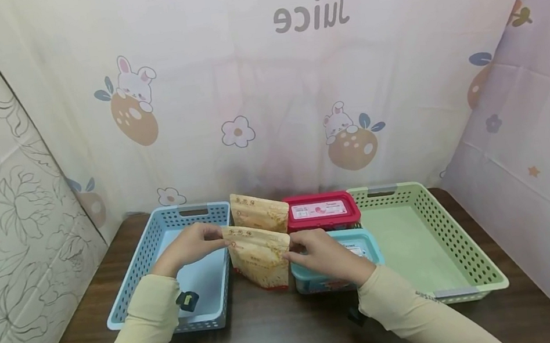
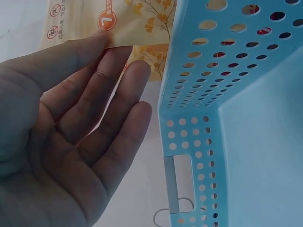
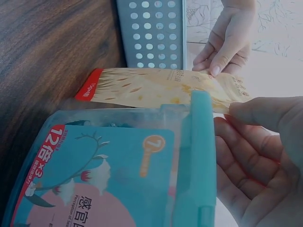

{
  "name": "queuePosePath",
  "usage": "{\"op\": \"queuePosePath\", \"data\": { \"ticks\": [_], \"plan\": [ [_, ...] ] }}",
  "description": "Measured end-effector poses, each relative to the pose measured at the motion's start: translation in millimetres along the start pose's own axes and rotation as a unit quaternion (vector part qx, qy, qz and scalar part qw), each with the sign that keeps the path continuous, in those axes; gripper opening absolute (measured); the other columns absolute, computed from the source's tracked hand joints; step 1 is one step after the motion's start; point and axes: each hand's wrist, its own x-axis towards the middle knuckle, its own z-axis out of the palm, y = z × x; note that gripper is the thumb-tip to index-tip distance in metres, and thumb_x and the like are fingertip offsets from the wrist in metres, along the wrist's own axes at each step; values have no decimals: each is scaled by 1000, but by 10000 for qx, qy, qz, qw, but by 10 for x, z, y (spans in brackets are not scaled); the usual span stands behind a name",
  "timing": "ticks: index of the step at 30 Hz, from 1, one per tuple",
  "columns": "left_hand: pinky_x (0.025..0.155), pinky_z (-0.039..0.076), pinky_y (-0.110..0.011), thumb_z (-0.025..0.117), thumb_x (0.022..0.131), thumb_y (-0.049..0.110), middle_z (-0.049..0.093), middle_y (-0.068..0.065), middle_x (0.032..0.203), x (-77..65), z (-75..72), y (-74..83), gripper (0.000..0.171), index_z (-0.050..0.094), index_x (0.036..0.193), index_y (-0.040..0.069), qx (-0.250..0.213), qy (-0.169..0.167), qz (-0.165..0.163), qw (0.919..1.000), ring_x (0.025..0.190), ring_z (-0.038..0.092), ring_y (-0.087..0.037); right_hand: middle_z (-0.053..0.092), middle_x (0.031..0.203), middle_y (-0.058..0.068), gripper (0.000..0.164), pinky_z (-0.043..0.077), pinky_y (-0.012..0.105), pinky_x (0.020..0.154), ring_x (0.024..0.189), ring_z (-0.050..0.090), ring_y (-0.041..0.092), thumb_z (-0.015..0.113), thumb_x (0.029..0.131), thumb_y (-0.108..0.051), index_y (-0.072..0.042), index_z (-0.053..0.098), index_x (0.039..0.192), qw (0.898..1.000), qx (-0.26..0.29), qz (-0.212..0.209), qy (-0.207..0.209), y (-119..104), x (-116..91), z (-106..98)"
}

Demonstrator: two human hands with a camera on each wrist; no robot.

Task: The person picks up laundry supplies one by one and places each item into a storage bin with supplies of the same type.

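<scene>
Between both hands stands a yellow pouch (image 1: pixel 260 255) with a red bottom edge, upright on the dark table. My left hand (image 1: pixel 192 244) pinches its upper left edge between thumb and fingers, as the left wrist view shows close up. At the opposite upper edge, my right hand (image 1: pixel 320 253) pinches it too, seen in the right wrist view with thumb (image 3: pixel 255 111) on the near side. Directly behind is a second yellow pouch (image 1: pixel 260 213). Beside the held pouch sits a teal-lidded plastic box (image 3: pixel 109 170), partly hidden under my right hand in the head view.
A blue perforated basket (image 1: pixel 126 274) stands at the left, under my left forearm. On the right is a green basket (image 1: pixel 454 246). A red-lidded box (image 1: pixel 323 211) sits behind the teal one. A printed curtain (image 1: pixel 262 79) hangs behind the wooden table (image 1: pixel 272 336).
</scene>
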Motion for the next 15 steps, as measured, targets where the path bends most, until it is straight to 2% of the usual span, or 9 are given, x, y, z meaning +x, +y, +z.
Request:
{"op": "queuePosePath", "data": {
  "ticks": [9, 15],
  "plan": [
    [89, 54, -50, 67, 97, 23, 73, -2, 105, 4, -38, -9, 18, 75, 107, 10, -99, 11, 312, 9995, 102, 66, -25, 69, 85, -12, 11, 56, 25, 67, 71, 60, 7, 76, 91, -23, -18, 66, 90, 9999, 100, -102, 92, -2, 1, -20],
    [95, 51, -53, 64, 99, 26, 70, -7, 115, -26, -58, 12, 25, 73, 115, 9, -286, 60, 174, 9994, 112, 63, -30, 67, 83, -12, 10, 57, 25, 72, 73, 61, 5, 76, 91, -20, -17, 67, 88, 9990, 200, -249, 306, -41, -9, -30]
  ]
}}
